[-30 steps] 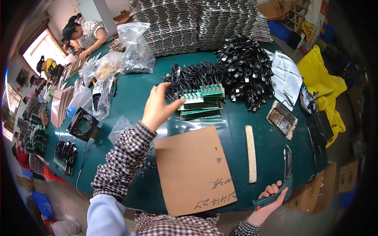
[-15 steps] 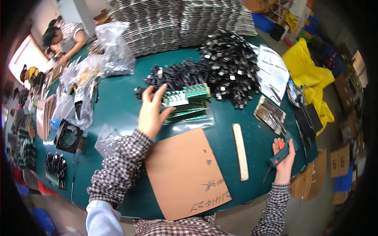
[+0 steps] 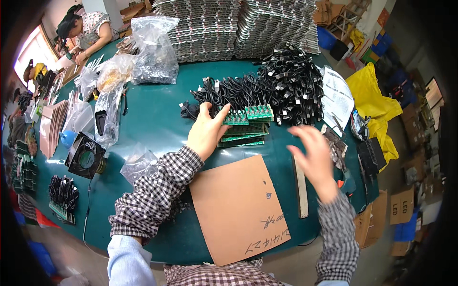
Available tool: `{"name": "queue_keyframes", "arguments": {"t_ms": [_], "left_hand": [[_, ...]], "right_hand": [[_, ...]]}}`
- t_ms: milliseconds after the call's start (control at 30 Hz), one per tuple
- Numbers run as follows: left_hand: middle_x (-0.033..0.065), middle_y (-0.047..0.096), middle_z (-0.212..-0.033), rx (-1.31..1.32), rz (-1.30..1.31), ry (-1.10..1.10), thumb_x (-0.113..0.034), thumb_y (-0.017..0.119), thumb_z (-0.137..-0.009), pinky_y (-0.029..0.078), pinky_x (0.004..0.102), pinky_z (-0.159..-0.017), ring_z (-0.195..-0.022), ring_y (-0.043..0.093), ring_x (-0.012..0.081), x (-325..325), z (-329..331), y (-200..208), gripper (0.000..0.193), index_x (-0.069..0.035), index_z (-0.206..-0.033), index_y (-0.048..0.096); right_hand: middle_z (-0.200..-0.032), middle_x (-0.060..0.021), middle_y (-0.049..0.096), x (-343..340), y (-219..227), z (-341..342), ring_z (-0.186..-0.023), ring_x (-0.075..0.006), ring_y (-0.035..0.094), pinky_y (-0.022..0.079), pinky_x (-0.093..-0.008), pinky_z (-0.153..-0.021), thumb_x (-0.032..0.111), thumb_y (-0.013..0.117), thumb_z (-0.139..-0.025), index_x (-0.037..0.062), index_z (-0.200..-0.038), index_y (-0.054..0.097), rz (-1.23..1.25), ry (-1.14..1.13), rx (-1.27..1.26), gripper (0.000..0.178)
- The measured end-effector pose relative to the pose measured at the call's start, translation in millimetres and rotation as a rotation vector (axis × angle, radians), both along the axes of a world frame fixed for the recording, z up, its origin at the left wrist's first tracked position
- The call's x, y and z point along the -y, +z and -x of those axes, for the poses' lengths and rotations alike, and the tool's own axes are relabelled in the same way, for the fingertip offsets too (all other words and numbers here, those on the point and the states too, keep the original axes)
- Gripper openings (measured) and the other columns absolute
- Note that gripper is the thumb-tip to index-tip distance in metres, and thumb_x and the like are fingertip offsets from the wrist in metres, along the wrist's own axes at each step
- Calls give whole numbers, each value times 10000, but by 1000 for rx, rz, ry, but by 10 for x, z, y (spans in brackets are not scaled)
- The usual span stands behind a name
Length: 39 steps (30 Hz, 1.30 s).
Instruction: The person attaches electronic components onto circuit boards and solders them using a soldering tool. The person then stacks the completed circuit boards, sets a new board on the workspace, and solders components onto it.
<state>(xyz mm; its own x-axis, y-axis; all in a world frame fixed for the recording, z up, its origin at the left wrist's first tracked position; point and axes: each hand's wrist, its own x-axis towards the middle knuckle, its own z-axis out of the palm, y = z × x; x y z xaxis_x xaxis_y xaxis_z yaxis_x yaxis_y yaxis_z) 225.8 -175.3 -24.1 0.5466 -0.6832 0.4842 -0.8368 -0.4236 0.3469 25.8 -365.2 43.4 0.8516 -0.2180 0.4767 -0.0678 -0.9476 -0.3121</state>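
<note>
My left hand (image 3: 205, 135) is at the left end of a stack of green circuit boards (image 3: 243, 137). Its thumb and index finger close on the near and far edges of the top circuit board panel (image 3: 236, 118). My right hand (image 3: 312, 155) hovers over the table, fingers spread and nothing in them, slightly blurred. To its right lies a green soldering iron (image 3: 349, 183), partly hidden behind my forearm, beside a dark, stained pad (image 3: 335, 143). Black cables with plugs (image 3: 238, 90) lie just behind the boards.
A brown cardboard sheet (image 3: 241, 209) lies in front of me, with a narrow pale strip (image 3: 301, 193) at its right. Behind stand tall stacks of metallic parts (image 3: 200, 31) and a cable heap (image 3: 293, 86). Left are a black fan (image 3: 86, 155) and plastic bags (image 3: 155, 66); another person (image 3: 88, 31) sits beyond.
My right hand has let go of the soldering iron and moved left and away from me, toward the boards. My left hand stays at the boards. The view has shifted slightly.
</note>
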Motion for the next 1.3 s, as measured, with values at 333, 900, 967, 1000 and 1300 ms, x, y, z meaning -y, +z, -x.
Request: {"name": "queue_keyframes", "arguments": {"t_ms": [333, 900, 967, 1000, 1300], "left_hand": [[120, 501, -945, -22, -12, -72, -82, 618, -754, 480, 334, -677, -794, 567, 273, 63, -64, 214, 315, -50, -1059, 548], [105, 620, -844, -250, 530, 107, 42, 585, -739, 481, 253, -665, -736, 606, 173, -116, -123, 77, 174, 8, -909, 606], [106, 625, -888, -198, 586, 132, 53, 566, -762, 485, 248, -687, -772, 613, 155, -134, -210, 229, 191, 11, -945, 600], [107, 628, -900, -193, 597, 153, 55, 561, -770, 486, 246, -702, -793, 616, 151, -137, -241, 329, 191, 16, -953, 597], [88, 626, -932, -271, 811, 51, 44, 557, -789, 463, 217, -760, -853, 601, 118, 140, -636, 803, 231, 20, -1019, 556]], "right_hand": [[-1005, -35, 546, -94, -345, -965, -919, -224, 528, 437, -348, -749, 156, 683, -669, 116, -1008, 581, 236, 235, 118, 356], [-982, -65, 546, 67, -408, -1018, -925, -262, 522, 447, -342, -787, 6, 625, -670, 69, -955, 566, 146, 335, 150, 297], [-988, -86, 547, 131, -410, -963, -947, -282, 521, 450, -350, -806, -43, 604, -669, 75, -968, 560, 3, 309, 126, 324], [-988, -86, 547, 173, -411, -953, -947, -282, 521, 450, -350, -806, -43, 604, -669, 75, -968, 560, 2, 304, 124, 324], [-1023, -75, 596, 325, -232, -1017, -908, -261, 587, 479, -327, -796, 91, 658, -708, 71, -984, 594, 28, 348, 22, 284]]}}
